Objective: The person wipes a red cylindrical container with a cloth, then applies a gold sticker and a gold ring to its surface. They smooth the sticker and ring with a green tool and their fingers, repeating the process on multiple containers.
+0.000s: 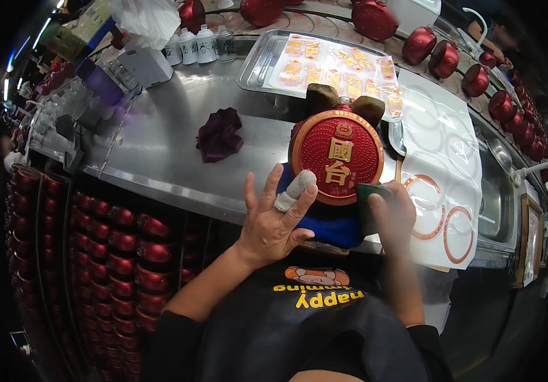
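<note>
A round, flat red bottle point(358, 143) with raised gold characters and an orange-gold ring lies face up on a blue cloth point(328, 233). Two brown blocks point(322, 97) flank its neck. My right hand point(398, 213), somewhat blurred, pinches a dark green flat scraper point(367, 207) at the bottle's lower right edge. Fingers spread, my left hand point(262, 226) is at the bottle's lower left, holding nothing. One of its fingers wears a white wrap point(297, 188), which overlaps the bottle's rim in view; whether it touches is unclear.
A metal tray point(261, 67) with a sheet of gold decals point(344, 67) stands beyond the bottle. Orange ring decals point(457, 234) lie on white sheets at right, beside a sink point(497, 207). A crumpled purple cloth point(218, 135) lies left. Red bottles point(124, 245) fill racks below and line the back.
</note>
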{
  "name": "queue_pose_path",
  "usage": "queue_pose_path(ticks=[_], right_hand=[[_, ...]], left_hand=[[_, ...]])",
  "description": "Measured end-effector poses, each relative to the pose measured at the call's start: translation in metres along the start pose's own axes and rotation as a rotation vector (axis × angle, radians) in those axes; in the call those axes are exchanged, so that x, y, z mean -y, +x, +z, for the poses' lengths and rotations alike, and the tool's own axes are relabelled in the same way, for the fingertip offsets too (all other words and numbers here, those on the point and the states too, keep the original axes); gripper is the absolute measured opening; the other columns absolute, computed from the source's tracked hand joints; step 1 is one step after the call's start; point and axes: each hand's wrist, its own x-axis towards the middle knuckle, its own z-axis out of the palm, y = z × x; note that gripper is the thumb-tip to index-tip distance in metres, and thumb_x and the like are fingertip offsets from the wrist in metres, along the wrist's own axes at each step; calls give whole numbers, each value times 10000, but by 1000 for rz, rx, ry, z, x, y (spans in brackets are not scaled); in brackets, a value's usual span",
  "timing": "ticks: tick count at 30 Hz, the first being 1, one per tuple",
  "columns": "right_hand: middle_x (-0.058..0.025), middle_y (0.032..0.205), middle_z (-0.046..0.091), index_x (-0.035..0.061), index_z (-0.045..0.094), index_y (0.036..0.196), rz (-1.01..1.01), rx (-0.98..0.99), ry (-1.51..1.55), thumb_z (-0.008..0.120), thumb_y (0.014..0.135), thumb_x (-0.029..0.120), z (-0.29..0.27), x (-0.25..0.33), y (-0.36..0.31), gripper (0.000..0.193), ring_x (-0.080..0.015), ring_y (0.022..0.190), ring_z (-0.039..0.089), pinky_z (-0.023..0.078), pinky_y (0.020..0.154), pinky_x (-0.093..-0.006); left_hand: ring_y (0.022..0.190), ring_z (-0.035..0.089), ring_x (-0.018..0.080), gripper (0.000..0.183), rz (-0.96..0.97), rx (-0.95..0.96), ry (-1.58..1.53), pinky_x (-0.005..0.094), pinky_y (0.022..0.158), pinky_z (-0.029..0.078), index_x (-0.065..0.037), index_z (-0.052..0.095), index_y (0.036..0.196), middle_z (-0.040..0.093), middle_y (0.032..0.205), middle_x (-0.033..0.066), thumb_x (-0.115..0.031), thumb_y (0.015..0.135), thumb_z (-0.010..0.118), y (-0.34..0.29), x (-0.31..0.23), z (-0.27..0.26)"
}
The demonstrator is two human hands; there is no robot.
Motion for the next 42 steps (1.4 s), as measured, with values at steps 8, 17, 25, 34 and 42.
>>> queue_pose_path(ticks=[8,17,25,34,42], right_hand=[[8,888,635,26,617,1068,175,-78,178,717,970,144,-5,-16,2,183,-45,765,567,451,673,-193],[-8,942,617,13,618,1052,228,-65,338,708,985,158,-8,-20,-2,184,-78,838,569,470,759,-220],[-11,882,596,2,609,1020,157,-66,296,737,965,189,-12,-21,5,233,-94,783,546,453,713,-230],[-29,844,616,-8,610,1010,108,-58,164,730,960,173,-13,-13,10,223,-108,753,567,463,685,-251],[-43,836,637,-7,612,1010,142,-64,171,729,953,171,-10,-13,10,221,-118,736,578,472,680,-255]], left_hand=[[1498,284,455,722,-158,-144,-301,644,1191,112,-107,377,1590,514,1527,156,-572,1041,438,36,37,-1],[1287,486,419,375,-567,-12,123,545,1102,352,-93,601,1287,559,1360,224,-192,928,642,5,160,-17],[1002,616,319,325,-428,-263,-619,416,919,488,-60,682,1158,688,1024,123,27,849,630,72,47,-34],[1056,585,287,206,211,-110,-145,402,935,463,-120,745,1036,690,980,68,-118,832,718,145,-8,-13],[904,606,326,183,172,-123,-64,411,823,513,-43,727,995,654,861,110,-58,825,661,153,-2,-24]])
